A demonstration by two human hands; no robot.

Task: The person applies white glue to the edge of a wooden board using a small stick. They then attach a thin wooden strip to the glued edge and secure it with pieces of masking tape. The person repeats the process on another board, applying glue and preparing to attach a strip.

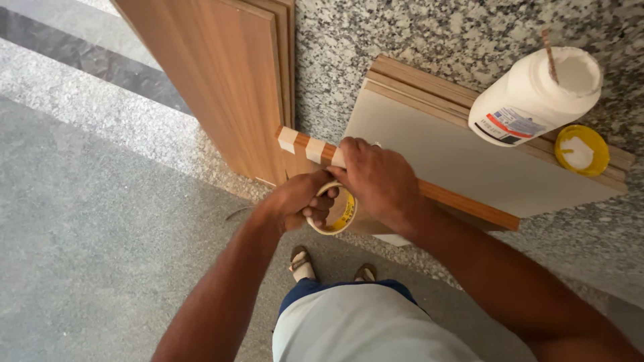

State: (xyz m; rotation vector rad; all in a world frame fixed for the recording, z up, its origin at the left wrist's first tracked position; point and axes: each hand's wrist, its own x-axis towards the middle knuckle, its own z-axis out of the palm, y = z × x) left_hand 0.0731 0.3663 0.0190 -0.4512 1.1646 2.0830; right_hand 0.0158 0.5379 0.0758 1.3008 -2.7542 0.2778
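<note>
Two big surfaces frame the work: a speckled granite tabletop [416,40] and the grey floor [100,255] below it. Against the tabletop's edge leans a tall wood-grain panel [221,80], and on the stone lies a pale board [456,154] with stacked wooden strips under its far side. Along the board's near edge runs a wood-coloured edge strip [463,201], already crossed by two pieces of masking tape [314,150] near its left end. A white glue bottle [533,94] with a stick standing in its open mouth lies tilted on the board, its yellow lid [581,150] beside it.

The right hand [379,177] is pressed down over the strip, fingers closed on the tape end. The left hand [302,198] is curled round the tape roll [334,209], held just below the edge. To do this well, I judge the tape should be pulled taut and square across the strip, and rubbed down firmly before tearing.
</note>
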